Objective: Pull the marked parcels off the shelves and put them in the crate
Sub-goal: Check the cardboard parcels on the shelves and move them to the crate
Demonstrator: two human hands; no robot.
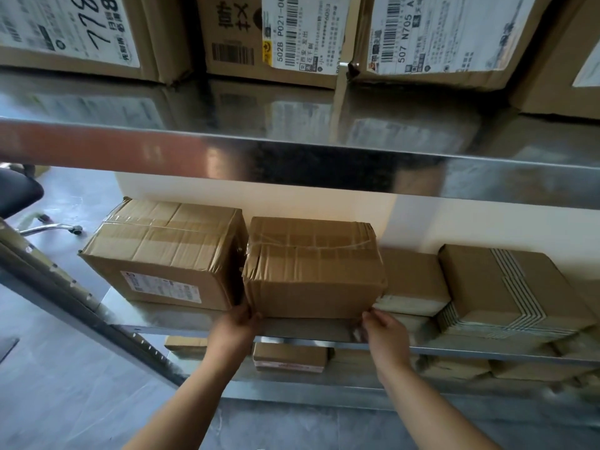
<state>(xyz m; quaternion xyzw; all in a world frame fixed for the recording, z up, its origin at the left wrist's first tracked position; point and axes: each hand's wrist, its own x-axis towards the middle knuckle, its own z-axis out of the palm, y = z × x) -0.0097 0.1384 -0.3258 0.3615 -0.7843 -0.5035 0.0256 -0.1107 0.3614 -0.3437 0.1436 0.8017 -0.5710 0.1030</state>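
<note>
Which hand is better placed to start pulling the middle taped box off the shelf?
Left. The left hand already grips the taped box at its lower corner; the right hand looks just short.
</note>
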